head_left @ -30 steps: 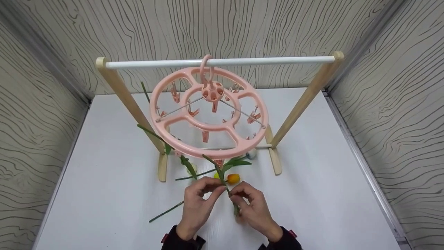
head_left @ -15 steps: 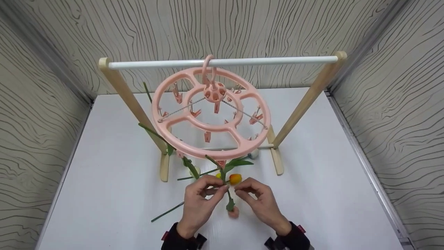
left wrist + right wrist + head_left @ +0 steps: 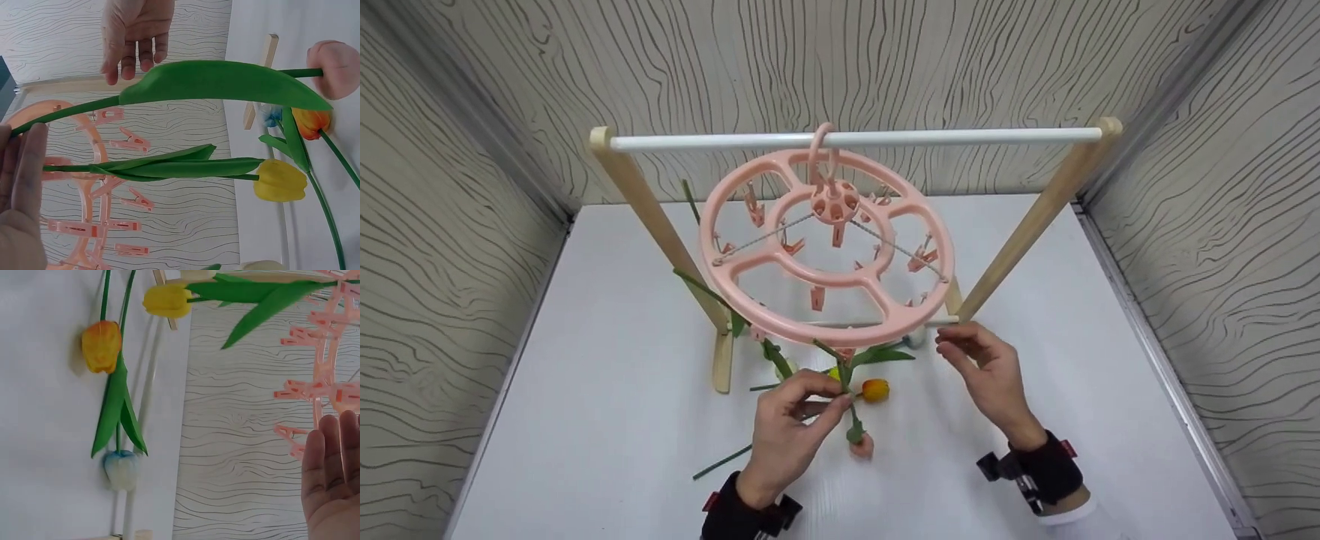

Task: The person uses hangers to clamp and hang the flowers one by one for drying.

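Observation:
My left hand (image 3: 799, 431) pinches the green stem of a pink artificial tulip (image 3: 862, 445), whose bloom hangs down toward me below the front rim of a pink round clip hanger (image 3: 825, 330). In the left wrist view the pink tulip's long leaf (image 3: 219, 84) stretches across, and beside it a yellow tulip (image 3: 279, 180) hangs by its stem among the hanger's clips. My right hand (image 3: 986, 375) is off to the right of the hanger, holding nothing, fingers extended in the right wrist view near the pink clips (image 3: 301, 391).
The hanger hooks over a white rod (image 3: 960, 136) between two wooden uprights (image 3: 1027, 232). On the white table lie an orange tulip (image 3: 874, 390) and a blue-white tulip (image 3: 120, 469). Another green stem (image 3: 697, 281) sticks out at the hanger's left.
My right hand has let go of the pink tulip and moved right and farther from me. My left hand keeps its pinch on the stem in nearly the same place.

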Action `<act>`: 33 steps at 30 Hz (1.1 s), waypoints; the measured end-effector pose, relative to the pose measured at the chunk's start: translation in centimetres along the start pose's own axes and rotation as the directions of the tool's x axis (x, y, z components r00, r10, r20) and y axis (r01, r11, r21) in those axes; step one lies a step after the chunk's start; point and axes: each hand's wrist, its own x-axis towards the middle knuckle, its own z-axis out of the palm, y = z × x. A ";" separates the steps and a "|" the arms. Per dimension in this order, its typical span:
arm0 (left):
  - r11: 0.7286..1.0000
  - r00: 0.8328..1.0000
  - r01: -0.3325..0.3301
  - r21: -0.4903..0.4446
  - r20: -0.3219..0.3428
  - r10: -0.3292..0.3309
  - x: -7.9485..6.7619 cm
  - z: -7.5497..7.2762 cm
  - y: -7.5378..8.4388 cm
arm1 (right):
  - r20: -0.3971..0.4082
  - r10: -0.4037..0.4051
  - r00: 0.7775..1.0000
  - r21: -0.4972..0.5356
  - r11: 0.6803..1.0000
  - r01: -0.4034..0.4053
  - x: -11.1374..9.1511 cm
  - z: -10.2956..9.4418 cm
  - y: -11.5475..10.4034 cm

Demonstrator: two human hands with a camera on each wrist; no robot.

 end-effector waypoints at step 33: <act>1.000 1.000 -0.002 0.026 0.018 0.001 0.3 -0.3 0.7 | 0.497 0.025 0.867 0.137 0.985 -0.107 7.9 -1.0 -1.4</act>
